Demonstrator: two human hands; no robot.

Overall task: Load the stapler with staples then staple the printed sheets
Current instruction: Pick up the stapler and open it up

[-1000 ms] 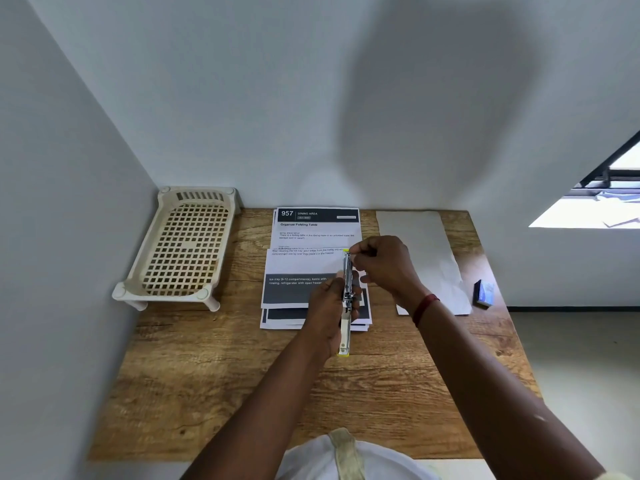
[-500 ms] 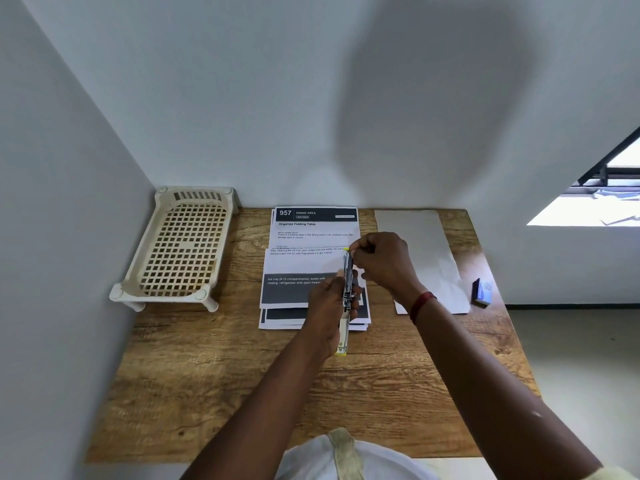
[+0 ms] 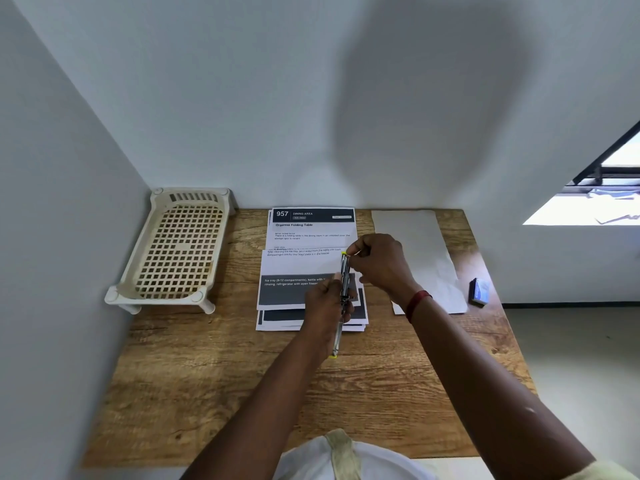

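A slim metal stapler with yellow-green tips is held lengthwise above the printed sheets, swung open end to end. My left hand grips its middle. My right hand pinches at its far tip, fingers closed; whether a strip of staples is between them is too small to tell. The sheets lie in an untidy pile at the desk's back centre, the top page headed "957 Dining Area". A small blue staple box lies at the desk's right edge.
A cream plastic lattice rack stands on short legs at the back left, against the wall. A blank white sheet lies right of the pile. The wooden desk ends at a drop on the right.
Both hands and the stapler stay nearly in place; my right fingers shifted slightly at the far tip.
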